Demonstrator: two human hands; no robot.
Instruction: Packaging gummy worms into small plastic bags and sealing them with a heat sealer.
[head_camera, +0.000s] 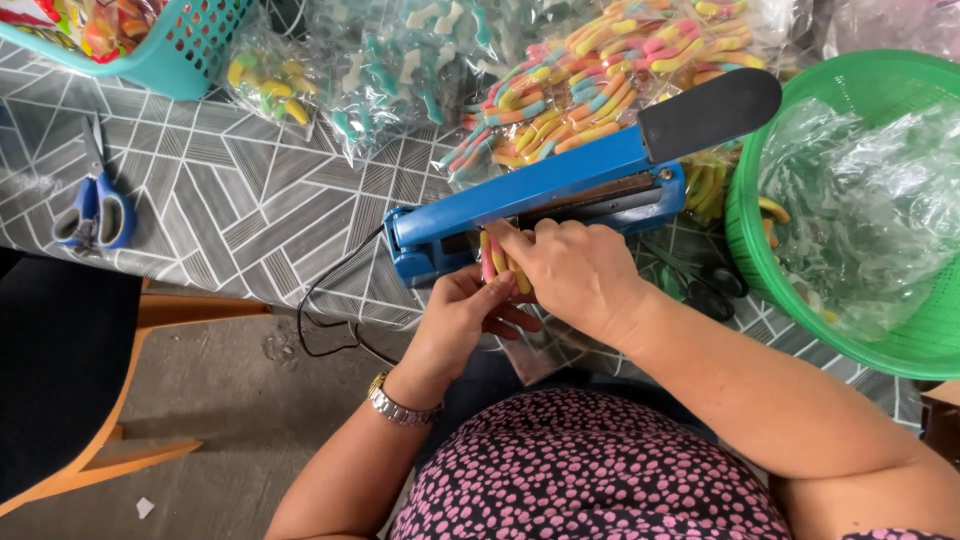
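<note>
- Left hand (462, 318), steel watch on wrist: fingers curled narrow round the lower end of a small clear plastic bag of striped pink-yellow gummy worms (496, 262), pinching it from below.
- Right hand (575, 270): closed over the bag's top from above, fingertips pressing it toward the sealer's front edge; most of the bag is hidden under this hand.
- Bag sits just at/under the jaw of a blue tabletop heat sealer w/ long black handle (600, 170). Arm is raised at an angle, not pressed down, so seal not yet made, by my read. Can't tell if bag mouth lies on the heating strip.
- Black cord (325, 310) hangs off table edge by the sealer.
- Done so far, judging by layout: several filled clear packs of multicolour gummy worms (610, 70) piled behind the sealer; teal-white ones (400, 70) and yellow ones (265, 80) beside them.
- Left: round green plastic basket (760, 270) on person's right holds crumpled clear bags (870, 200), prob. empty stock.
- Blue-handled scissors (95, 215) lie well apart on the grey geometric-print tablecloth (240, 200). Teal basket (190, 50) at the far corner.
</note>
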